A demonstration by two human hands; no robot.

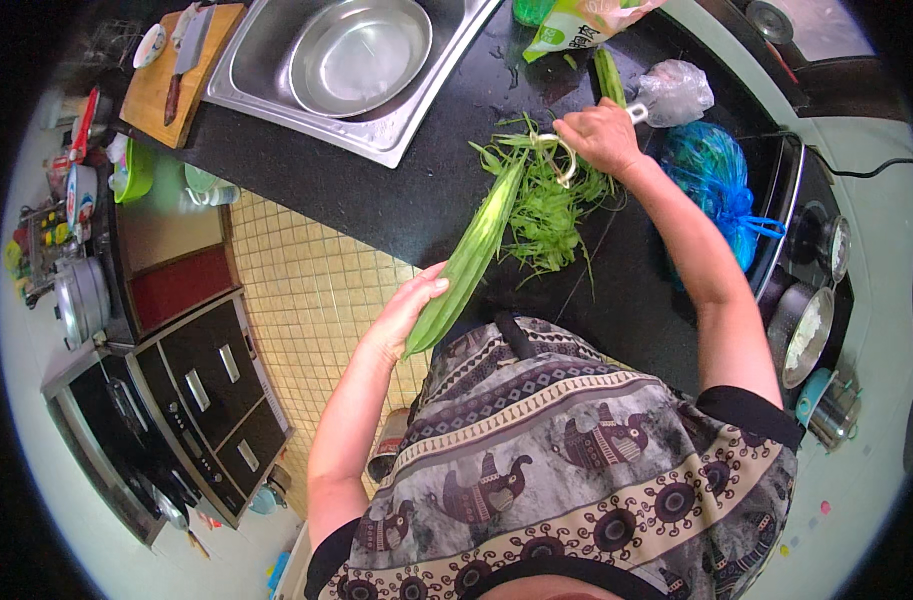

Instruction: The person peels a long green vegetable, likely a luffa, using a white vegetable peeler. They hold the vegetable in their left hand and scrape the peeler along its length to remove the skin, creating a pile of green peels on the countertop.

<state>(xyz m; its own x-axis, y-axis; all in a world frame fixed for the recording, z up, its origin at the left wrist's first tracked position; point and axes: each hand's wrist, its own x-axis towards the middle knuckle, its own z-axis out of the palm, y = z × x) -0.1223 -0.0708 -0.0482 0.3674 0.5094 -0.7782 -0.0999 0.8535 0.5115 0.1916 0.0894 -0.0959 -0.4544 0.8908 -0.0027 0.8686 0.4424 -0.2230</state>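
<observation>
My left hand grips the lower end of a long ridged loofah gourd, which slants up and away from me over the counter's edge. Pale peeled flesh shows along its upper part. In my right hand is a vegetable peeler with a white handle, its head close to the gourd's far end. Beneath the peeler, a heap of green peelings lies on the black countertop. Just beyond my right hand rests another green gourd, partly covered by that hand.
A steel basin sits in the sink. A cleaver lies on the wooden cutting board at far left. A tied blue plastic bag and a crumpled clear bag stand at right, near a pot of white food.
</observation>
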